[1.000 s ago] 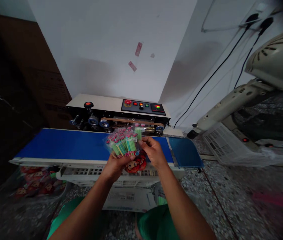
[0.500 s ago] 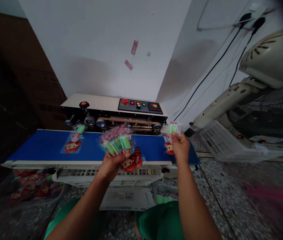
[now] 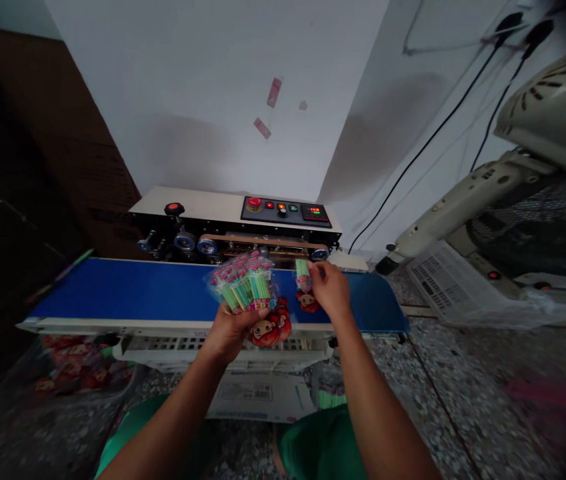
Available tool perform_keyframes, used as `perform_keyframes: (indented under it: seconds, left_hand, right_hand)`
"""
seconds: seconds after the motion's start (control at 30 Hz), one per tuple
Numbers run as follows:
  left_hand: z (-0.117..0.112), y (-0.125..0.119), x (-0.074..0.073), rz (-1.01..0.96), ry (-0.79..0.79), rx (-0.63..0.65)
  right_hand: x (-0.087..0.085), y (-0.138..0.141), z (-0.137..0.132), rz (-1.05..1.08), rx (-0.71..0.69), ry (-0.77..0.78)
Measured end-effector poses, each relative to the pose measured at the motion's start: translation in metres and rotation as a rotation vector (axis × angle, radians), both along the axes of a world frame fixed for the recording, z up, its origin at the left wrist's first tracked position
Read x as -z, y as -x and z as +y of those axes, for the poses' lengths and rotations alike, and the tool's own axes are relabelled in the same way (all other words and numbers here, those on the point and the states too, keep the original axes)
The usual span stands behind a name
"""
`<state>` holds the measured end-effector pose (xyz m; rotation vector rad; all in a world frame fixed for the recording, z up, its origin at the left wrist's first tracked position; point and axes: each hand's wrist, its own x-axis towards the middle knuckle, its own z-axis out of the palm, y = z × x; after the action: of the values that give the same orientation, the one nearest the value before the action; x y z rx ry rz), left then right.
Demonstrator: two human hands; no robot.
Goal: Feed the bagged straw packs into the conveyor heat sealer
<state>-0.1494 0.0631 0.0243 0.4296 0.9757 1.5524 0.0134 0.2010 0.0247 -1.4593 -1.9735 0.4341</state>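
Observation:
A fanned bunch of clear packets (image 3: 247, 283) is in my left hand (image 3: 233, 330), gripped at its lower edge over the front of the blue belt (image 3: 127, 287). Green sticks with pink-and-white tops fill these packets, and red-haired cartoon heads show at their lower ends. My right hand (image 3: 330, 287) pinches a single packet (image 3: 303, 283) of the same kind by its upper right side. That packet hangs upright over the belt, its top near the right end of the band sealer (image 3: 233, 230). Fingers hide part of its edge.
Below the belt at left lies a clear bag (image 3: 83, 367) of red-haired cartoon pieces. A white carton (image 3: 263, 397) sits on the floor between my legs. At right stand a white plastic basket (image 3: 443, 283) and a beige machine arm (image 3: 443, 200).
My right hand has moved left along the belt with its packet. The packet that lay on the belt's left part has shifted to the left end, where it appears tipped over the edge.

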Motion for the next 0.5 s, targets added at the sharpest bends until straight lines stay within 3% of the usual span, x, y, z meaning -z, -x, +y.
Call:
perform_keyframes:
  seconds: [0.1, 0.2, 0.33, 0.5]
  left_hand:
    - [0.002, 0.001, 0.002, -0.003, -0.034, -0.038]
    - [0.002, 0.000, 0.002, 0.008, -0.058, -0.054]
    - [0.001, -0.001, 0.000, 0.009, -0.070, -0.042]
    - [0.000, -0.003, -0.005, 0.025, -0.101, -0.017]
  right_hand:
    - [-0.017, 0.022, -0.030, 0.367, -0.334, 0.163]
    - [-0.023, 0.039, -0.053, 0.574, -0.473, 0.202]
    - [-0.019, 0.049, -0.064, 0.725, -0.419, 0.095]
    - [-0.014, 0.048, -0.061, 0.848, -0.206, 0.117]
